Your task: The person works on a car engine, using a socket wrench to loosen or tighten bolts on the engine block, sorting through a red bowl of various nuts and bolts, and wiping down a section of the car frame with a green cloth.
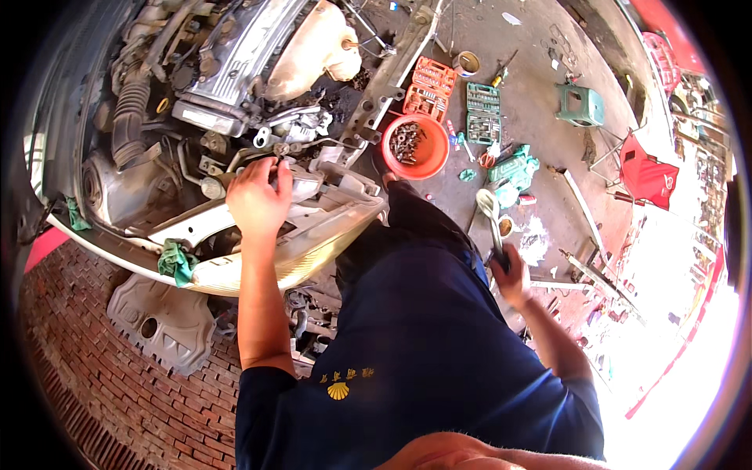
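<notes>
Under open hood, left hand (258,196) grips headlight (313,235); right hand (513,274) holds wrench (491,219).

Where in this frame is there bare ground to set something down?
Bare concrete lies between the green stool and the socket trays, and brick paving beside the grey splash shield. Crowded: around the orange bowl and by the right hand.

Counted: 2 hands, left hand (257,200) and right hand (511,274). 1 wrench (492,223) is held in the right grip. 1 orange bowl (415,146) of bolts, qty not countable. 2 socket sets: 1 orange case (429,88), 1 green case (483,112). 1 green stool (581,105). 1 headlight (305,243). 2 green rags: 1 at (177,262), 1 at (76,215). 1 red chair (648,177). 1 coolant tank (313,48).
</notes>
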The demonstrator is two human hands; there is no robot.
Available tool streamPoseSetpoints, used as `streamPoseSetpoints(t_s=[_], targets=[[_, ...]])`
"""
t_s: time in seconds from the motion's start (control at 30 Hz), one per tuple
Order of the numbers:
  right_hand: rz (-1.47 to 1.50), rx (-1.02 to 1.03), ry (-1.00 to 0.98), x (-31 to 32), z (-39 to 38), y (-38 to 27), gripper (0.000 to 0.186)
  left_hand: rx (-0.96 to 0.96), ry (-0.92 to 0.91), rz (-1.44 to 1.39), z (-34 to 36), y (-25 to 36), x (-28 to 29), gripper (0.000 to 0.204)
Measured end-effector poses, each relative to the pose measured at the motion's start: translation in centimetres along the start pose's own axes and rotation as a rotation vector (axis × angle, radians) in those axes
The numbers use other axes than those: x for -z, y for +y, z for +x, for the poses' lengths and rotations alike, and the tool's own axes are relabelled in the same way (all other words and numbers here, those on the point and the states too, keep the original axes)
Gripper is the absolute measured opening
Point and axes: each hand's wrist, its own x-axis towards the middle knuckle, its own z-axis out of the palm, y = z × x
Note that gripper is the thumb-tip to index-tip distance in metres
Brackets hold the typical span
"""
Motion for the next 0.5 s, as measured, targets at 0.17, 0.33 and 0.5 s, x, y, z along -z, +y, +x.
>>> streamPoseSetpoints(t_s=[0.17,0.33,0.5], targets=[[0.416,-0.232,0.081,-2.4,0.4,5.6,0.015,0.007,-0.047,0.039,0.5,0.6,0.1,0.023],[0.334,-0.300,-0.287,-1.4,14.3,12.4,0.022,0.028,-0.069,0.055,1.1,1.1,0.0,0.021],[0.224,-0.514,-0.612,-3.0,24.6,21.5,0.023,0.070,-0.110,0.133,1.0,1.3,-0.1,0.020]])
